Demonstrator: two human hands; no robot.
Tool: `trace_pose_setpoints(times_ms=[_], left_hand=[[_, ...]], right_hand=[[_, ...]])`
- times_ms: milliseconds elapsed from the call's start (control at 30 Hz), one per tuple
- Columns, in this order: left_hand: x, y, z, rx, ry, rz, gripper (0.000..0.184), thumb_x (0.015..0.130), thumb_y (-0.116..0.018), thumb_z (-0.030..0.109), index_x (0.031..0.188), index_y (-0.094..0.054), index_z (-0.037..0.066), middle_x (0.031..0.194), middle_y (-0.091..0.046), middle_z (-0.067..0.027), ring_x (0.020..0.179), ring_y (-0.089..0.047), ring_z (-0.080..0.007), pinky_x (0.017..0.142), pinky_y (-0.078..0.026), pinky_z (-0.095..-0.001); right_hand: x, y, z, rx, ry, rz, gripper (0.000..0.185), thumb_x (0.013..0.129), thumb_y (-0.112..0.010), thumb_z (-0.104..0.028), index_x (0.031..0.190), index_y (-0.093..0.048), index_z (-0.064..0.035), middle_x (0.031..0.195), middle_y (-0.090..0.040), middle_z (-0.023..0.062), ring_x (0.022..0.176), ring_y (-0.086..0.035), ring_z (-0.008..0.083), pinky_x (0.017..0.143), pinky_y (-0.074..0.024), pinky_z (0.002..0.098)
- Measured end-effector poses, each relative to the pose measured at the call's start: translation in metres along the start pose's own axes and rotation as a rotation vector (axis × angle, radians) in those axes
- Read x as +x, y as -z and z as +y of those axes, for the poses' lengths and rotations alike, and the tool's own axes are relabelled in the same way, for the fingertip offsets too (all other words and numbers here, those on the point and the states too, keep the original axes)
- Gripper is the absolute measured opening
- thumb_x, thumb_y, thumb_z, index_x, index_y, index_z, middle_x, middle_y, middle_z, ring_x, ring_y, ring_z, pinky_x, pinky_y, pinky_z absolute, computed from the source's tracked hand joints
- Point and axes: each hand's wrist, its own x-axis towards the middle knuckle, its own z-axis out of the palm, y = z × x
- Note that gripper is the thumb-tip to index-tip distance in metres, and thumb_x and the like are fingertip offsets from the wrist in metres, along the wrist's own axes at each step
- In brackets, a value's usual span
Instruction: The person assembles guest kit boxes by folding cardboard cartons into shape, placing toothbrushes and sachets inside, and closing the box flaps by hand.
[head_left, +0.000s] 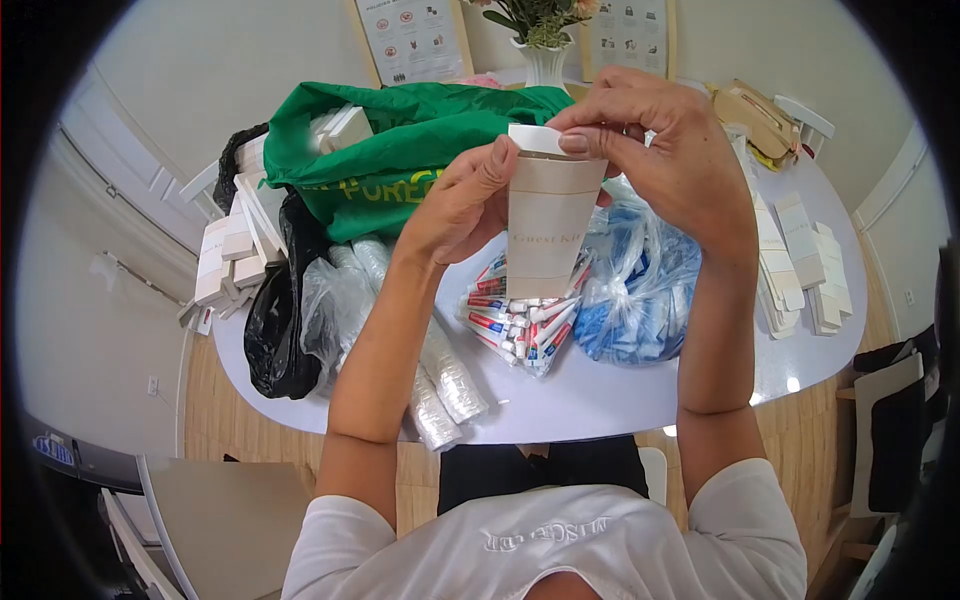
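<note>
Upright above the table, a white cardboard box [548, 225] printed "Guest Kit" is in both my hands. My left hand [462, 200] grips its left side, the thumb near the top edge. With thumb and fingers, my right hand [665, 135] pinches the white top flap [537, 138] at its right end. What the box holds inside is hidden. Below it lies a clear bag of small toothpaste tubes [525, 325]. A clear plastic bag of blue-and-white packets [640, 300] sits just to the right, beneath my right forearm.
A green cloth bag [400, 115] holding white boxes stands at back left, beside a black plastic bag [280, 330]. Plastic-wrapped rolls [440, 385] lie left of centre. More boxes [800, 245] are stacked at right, others [240, 240] at left. Behind is a flower vase [545, 62].
</note>
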Motion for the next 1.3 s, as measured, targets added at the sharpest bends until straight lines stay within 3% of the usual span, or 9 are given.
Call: trace_pose_setpoints(times_ms=[100,167,267,500,600,700,867,1200,1300], left_hand=[[0.002,0.003,-0.001,-0.036,0.011,-0.010,0.077,0.085,-0.045,0.060,0.133,-0.035,0.001,0.124,-0.051,-0.0205,0.113,-0.054,-0.0344,0.095,-0.044,-0.0480],[0.003,0.003,-0.002,-0.197,0.035,-0.038,0.076,0.085,-0.047,0.058,0.133,-0.034,0.001,0.123,-0.052,-0.0204,0.113,-0.054,-0.0335,0.095,-0.044,-0.0485],[0.002,0.006,-0.006,-0.114,-0.022,0.002,0.073,0.087,-0.048,0.054,0.134,-0.034,0.000,0.124,-0.052,-0.0209,0.113,-0.054,-0.0326,0.096,-0.044,-0.0475],[0.000,0.010,0.007,-0.147,0.046,-0.024,0.063,0.088,-0.049,0.042,0.132,-0.038,-0.002,0.127,-0.050,-0.0216,0.113,-0.054,-0.0303,0.096,-0.043,-0.0444],[-0.002,0.006,0.019,-0.065,0.019,0.020,0.059,0.089,-0.048,0.036,0.131,-0.039,-0.004,0.127,-0.051,-0.0195,0.113,-0.055,-0.0268,0.096,-0.044,-0.0411],[-0.006,0.007,0.027,0.070,-0.026,0.045,0.054,0.091,-0.047,0.030,0.132,-0.038,-0.005,0.124,-0.053,-0.0163,0.111,-0.056,-0.0223,0.094,-0.046,-0.0367],[-0.007,0.014,0.027,0.084,-0.059,0.037,0.048,0.095,-0.045,0.024,0.132,-0.037,-0.005,0.117,-0.056,-0.0122,0.104,-0.059,-0.0156,0.088,-0.049,-0.0322],[-0.004,0.017,0.028,0.039,-0.075,0.045,0.045,0.094,-0.050,0.024,0.128,-0.041,-0.003,0.107,-0.061,-0.0104,0.096,-0.062,-0.0135,0.084,-0.051,-0.0301],[-0.004,0.014,0.030,0.285,-0.099,0.230,0.036,0.092,-0.055,0.021,0.119,-0.050,-0.002,0.102,-0.064,-0.0093,0.090,-0.063,-0.0121,0.079,-0.053,-0.0281]], right_hand=[[0.002,-0.003,0.006,-0.124,0.228,0.077,0.011,0.080,-0.063,-0.007,0.086,-0.069,0.0007,0.077,-0.062,0.0090,0.053,-0.060,0.0162,0.045,-0.0480,0.0258],[0.001,-0.003,0.006,0.119,0.023,0.015,0.012,0.080,-0.063,-0.007,0.086,-0.069,0.0013,0.072,-0.062,0.0069,0.050,-0.058,0.0134,0.043,-0.0450,0.0238],[0.004,-0.005,0.014,0.209,-0.086,0.021,0.013,0.082,-0.063,-0.009,0.087,-0.069,0.0018,0.071,-0.063,0.0065,0.050,-0.057,0.0110,0.044,-0.0447,0.0233],[0.004,-0.001,0.008,0.231,-0.157,-0.053,0.016,0.084,-0.062,-0.011,0.089,-0.069,0.0025,0.071,-0.064,0.0071,0.052,-0.057,0.0095,0.044,-0.0448,0.0217],[0.004,-0.004,0.008,0.195,-0.142,-0.029,0.016,0.083,-0.063,-0.011,0.090,-0.069,0.0018,0.072,-0.063,0.0070,0.059,-0.059,0.0106,0.049,-0.0457,0.0238],[0.004,-0.010,0.014,0.033,0.032,0.044,0.014,0.080,-0.063,-0.008,0.091,-0.068,0.0003,0.075,-0.063,0.0098,0.067,-0.062,0.0159,0.059,-0.0470,0.0278],[0.005,-0.014,0.008,-0.202,0.178,0.106,0.013,0.078,-0.061,-0.010,0.087,-0.067,-0.0025,0.076,-0.058,0.0131,0.072,-0.058,0.0302,0.065,-0.0451,0.0369],[0.002,-0.024,0.004,-0.461,0.149,0.214,0.013,0.082,-0.059,-0.018,0.086,-0.067,-0.0084,0.079,-0.055,0.0077,0.075,-0.058,0.0283,0.065,-0.0449,0.0395],[0.002,-0.022,0.005,-0.509,0.144,0.182,0.014,0.082,-0.060,-0.020,0.088,-0.068,-0.0092,0.079,-0.054,0.0076,0.076,-0.058,0.0273,0.064,-0.0456,0.0399]])
